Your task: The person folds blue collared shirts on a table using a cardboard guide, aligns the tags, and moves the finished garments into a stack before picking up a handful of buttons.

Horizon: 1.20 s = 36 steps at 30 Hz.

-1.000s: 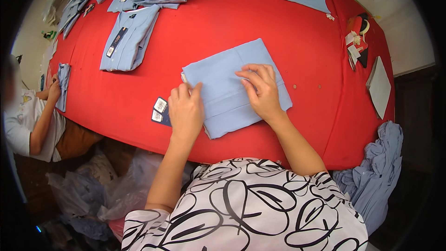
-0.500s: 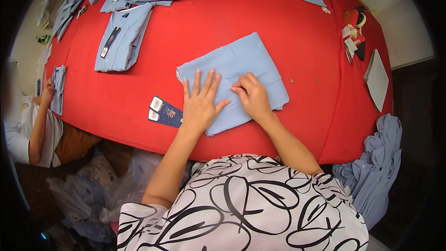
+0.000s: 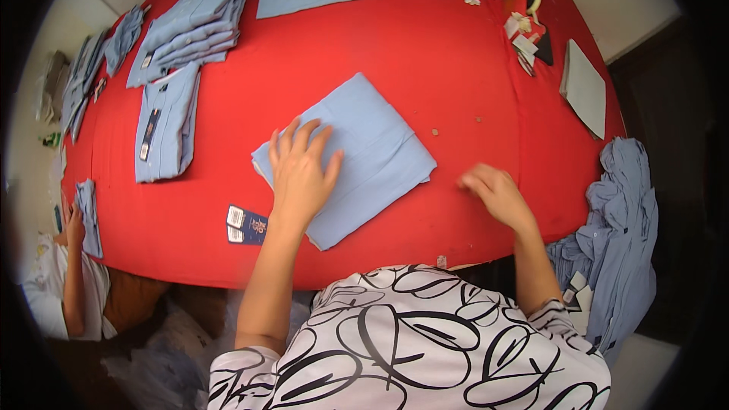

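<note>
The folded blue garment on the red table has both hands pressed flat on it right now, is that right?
Not quite. In the head view only the left hand lies flat on the folded blue garment. The right hand is off it, over the bare red table to the garment's right.

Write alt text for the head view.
A person's left hand presses flat on a folded light-blue shirt on a red table, while the right hand rests off it on the cloth. More blue shirts lie stacked beyond.
</note>
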Tool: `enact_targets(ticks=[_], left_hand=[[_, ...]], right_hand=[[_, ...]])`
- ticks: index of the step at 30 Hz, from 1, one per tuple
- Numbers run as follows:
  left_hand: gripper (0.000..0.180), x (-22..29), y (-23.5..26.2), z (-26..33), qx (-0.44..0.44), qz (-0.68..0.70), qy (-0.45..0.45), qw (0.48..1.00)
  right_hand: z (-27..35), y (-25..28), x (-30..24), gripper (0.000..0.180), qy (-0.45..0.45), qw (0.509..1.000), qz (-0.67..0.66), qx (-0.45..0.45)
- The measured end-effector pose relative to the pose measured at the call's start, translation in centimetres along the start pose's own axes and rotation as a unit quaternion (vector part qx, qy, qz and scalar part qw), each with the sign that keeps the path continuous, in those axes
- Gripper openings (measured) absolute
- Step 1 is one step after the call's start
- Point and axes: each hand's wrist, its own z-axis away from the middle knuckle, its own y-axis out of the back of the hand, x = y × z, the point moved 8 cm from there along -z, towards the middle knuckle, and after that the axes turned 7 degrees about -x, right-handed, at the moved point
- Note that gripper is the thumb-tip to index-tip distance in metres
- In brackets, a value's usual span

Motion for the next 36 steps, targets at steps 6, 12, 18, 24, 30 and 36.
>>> enact_targets(ticks=[6,12,18,24,30,36], left_hand=[[0.032,5.7,-5.5,-9.5,-0.056,0.075,-0.245,0.965],[0.031,5.0,-8.2,-9.7,-0.077,0.090,-0.220,0.968],[0.019,5.1,-7.7,-9.6,-0.043,0.111,-0.250,0.961],[0.015,4.8,-6.7,-9.3,0.023,0.093,-0.236,0.967],[0.025,4.5,-4.9,-7.2,0.056,0.068,-0.257,0.962],[0.047,-2.4,-2.6,2.3,-0.021,-0.016,-0.202,0.979]], right_hand=[[-10.7,-2.2,-3.7,0.020,0.090,0.974,-0.191,0.082],[-12.3,-2.2,-4.3,0.009,0.112,0.988,-0.097,-0.043],[-11.8,-1.9,-4.2,0.007,0.212,0.943,-0.249,0.062],[-8.4,-5.3,0.2,0.009,0.083,0.906,-0.389,0.147],[1.6,-2.2,-0.7,0.020,0.060,0.963,-0.197,0.175],[14.3,-10.3,1.2,0.028,0.117,0.975,0.137,0.128]])
